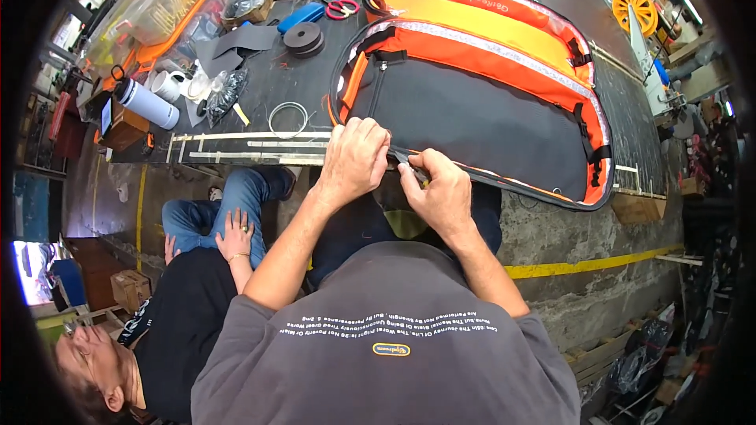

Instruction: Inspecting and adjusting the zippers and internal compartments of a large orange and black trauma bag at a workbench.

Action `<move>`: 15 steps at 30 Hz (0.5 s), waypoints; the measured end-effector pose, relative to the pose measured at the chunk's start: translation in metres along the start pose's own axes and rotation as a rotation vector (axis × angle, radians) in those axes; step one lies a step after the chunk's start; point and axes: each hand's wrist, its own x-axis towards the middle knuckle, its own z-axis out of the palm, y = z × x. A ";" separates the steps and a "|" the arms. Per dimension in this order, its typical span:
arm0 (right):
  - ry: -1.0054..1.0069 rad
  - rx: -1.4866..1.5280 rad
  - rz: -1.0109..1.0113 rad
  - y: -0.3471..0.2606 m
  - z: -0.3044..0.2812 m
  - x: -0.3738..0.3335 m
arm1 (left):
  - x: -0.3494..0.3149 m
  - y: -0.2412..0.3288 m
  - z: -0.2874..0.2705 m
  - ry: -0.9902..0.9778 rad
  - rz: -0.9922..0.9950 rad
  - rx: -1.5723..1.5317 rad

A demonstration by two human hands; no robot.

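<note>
An orange and black bag [472,118] lies opened out on the table, its dark inner panel facing up and a black edging running round its rim. At its near left corner, my left hand [354,159] is closed on the edging. Just right of it, my right hand [441,197] pinches the same edge, thumb bent over it. A small dark and yellowish piece shows beneath the right fingers, too covered to name. The bag's lid, lined in orange and yellow [480,20], is folded back on the far side.
Left of the bag are a dark tape roll [304,38], red-handled scissors [341,8], a coil of thin wire [288,120] and a pale bottle [148,105]. Clear plastic bins [157,0] stand at the back left. Another person [189,299] sits close on my left, hands on their thighs.
</note>
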 end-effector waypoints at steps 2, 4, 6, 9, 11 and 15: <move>-0.014 -0.008 0.002 0.001 0.002 0.002 | -0.001 0.003 0.002 0.024 -0.036 -0.005; -0.021 -0.013 0.005 0.003 0.005 0.004 | -0.001 0.005 0.005 0.026 -0.057 -0.044; -0.006 -0.025 -0.012 0.007 0.010 0.004 | -0.002 0.006 0.004 0.012 -0.077 -0.072; -0.003 -0.042 0.005 0.000 0.009 0.004 | -0.007 0.006 0.007 0.030 -0.105 -0.124; -0.002 -0.043 -0.010 -0.002 0.010 0.004 | -0.007 0.005 0.007 0.019 -0.113 -0.119; -0.012 -0.032 -0.036 -0.001 0.011 0.004 | -0.006 0.004 0.008 0.025 -0.106 -0.115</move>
